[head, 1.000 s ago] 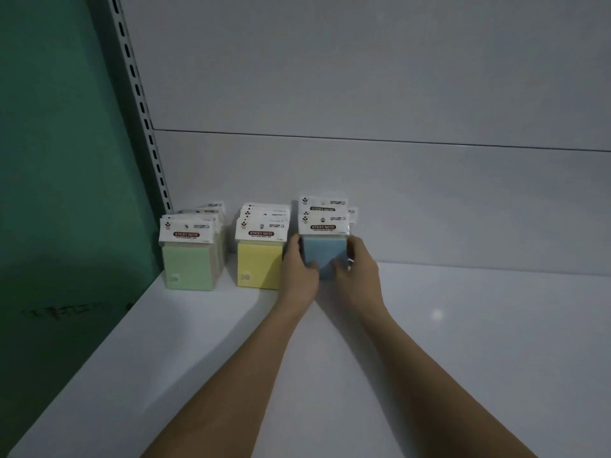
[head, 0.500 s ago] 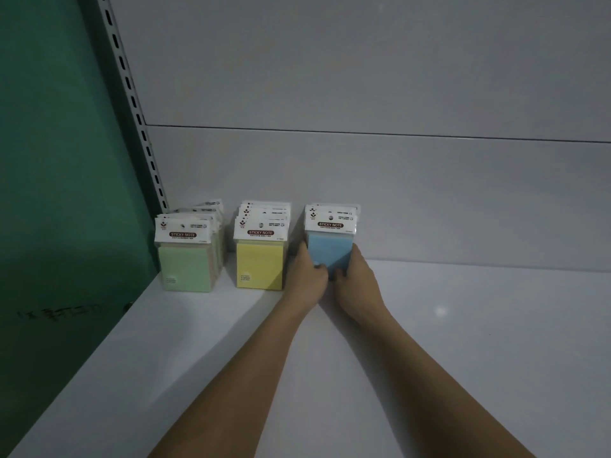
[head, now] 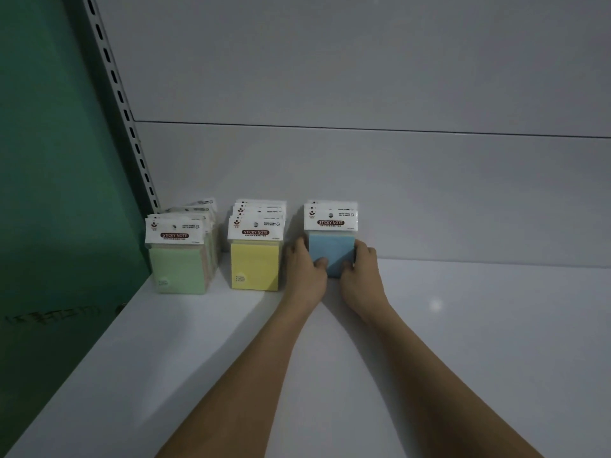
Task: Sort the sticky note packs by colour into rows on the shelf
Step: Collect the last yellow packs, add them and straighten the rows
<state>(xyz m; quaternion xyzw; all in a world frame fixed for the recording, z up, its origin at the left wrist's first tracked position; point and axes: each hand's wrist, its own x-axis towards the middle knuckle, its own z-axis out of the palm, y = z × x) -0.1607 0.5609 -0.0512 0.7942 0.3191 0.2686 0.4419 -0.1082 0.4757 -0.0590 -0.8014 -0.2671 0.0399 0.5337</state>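
Closest to the camera it's just two bare forearms reaching in from the bottom edge across the white shelf (head: 463, 358), which has a small bright glare spot off to the right. Follow the arms up and both hands meet at the blue sticky note packs (head: 332, 251). The left hand (head: 305, 271) is wrapped on the left side of the front blue pack with its thumb curled over the front face, low down. The right hand (head: 360, 276) does the same from the right side, fingers curled round the edge and thumb on the front. So both are gripping the blue stack between them, and it stands upright on the shelf, close to the back panel. At least one more white header card shows behind the front one, so it's a short row.

Just left of the left hand is the yellow row (head: 254, 264), upright, with several header cards fanned out behind the front pack that reads STICKY NOTE. There's a clear gap between it and the blue one, the left hand sits in that gap. Further left is the green row (head: 177, 271), also standing, its rear cards leaning a bit messier, tucked up near the slotted metal upright (head: 122, 104).

Behind everything is the plain grey back panel (head: 396, 180) with a horizontal seam, and a green wall (head: 49, 160) on the far left
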